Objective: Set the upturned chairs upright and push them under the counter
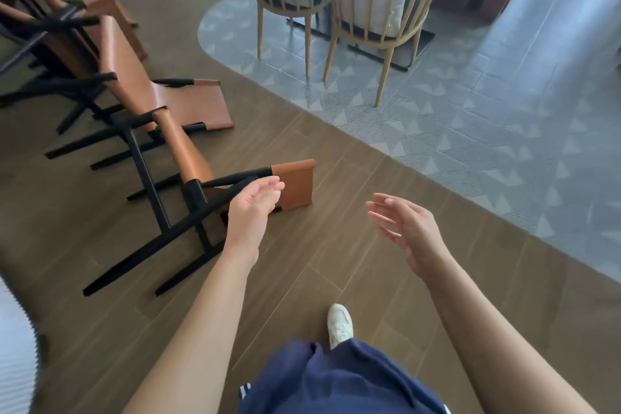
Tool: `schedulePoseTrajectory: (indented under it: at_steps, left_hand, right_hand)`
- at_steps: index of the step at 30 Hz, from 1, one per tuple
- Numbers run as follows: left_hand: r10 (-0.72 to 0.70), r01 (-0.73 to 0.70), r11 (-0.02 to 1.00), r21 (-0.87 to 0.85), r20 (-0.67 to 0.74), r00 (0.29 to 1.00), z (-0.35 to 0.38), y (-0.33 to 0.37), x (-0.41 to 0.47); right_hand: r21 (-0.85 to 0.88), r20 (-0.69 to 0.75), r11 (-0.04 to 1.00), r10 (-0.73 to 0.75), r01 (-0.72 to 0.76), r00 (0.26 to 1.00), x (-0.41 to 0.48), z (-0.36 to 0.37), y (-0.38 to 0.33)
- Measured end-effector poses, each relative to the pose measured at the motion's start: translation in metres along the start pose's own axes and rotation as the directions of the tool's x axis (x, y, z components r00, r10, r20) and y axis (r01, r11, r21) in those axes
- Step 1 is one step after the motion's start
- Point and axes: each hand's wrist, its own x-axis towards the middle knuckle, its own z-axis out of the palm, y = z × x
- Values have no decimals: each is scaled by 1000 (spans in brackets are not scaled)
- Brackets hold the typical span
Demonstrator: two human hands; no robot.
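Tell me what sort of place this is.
Probably a cafe or restaurant: a row of matching tan chairs tipped over, cushioned wooden armchairs side by side, wood flooring meeting patterned tile.

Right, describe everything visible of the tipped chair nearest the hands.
The nearest chair lies tipped over on the wood-look floor, black legs pointing sideways. Tan leather-like seat and back on a thin black frame. The back's end rests on the floor. The open left hand overlaps a frame rail; contact is unclear.

Tipped chairs (174, 131) left, upright chairs (342, 7) behind.
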Motion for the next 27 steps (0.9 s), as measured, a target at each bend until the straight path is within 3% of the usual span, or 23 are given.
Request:
schedulePoseTrajectory:
  at_steps: [10,27]
  left_hand:
    - [-81,78,996,-45,-63,995,32,6,110]
    - [-191,193,964,180,-32,981,89,-7,348]
  right_hand:
    - [-46,44,997,64,-62,997,119,26,-49]
    - [15,25,985,174,-174,984,351,61,-85]
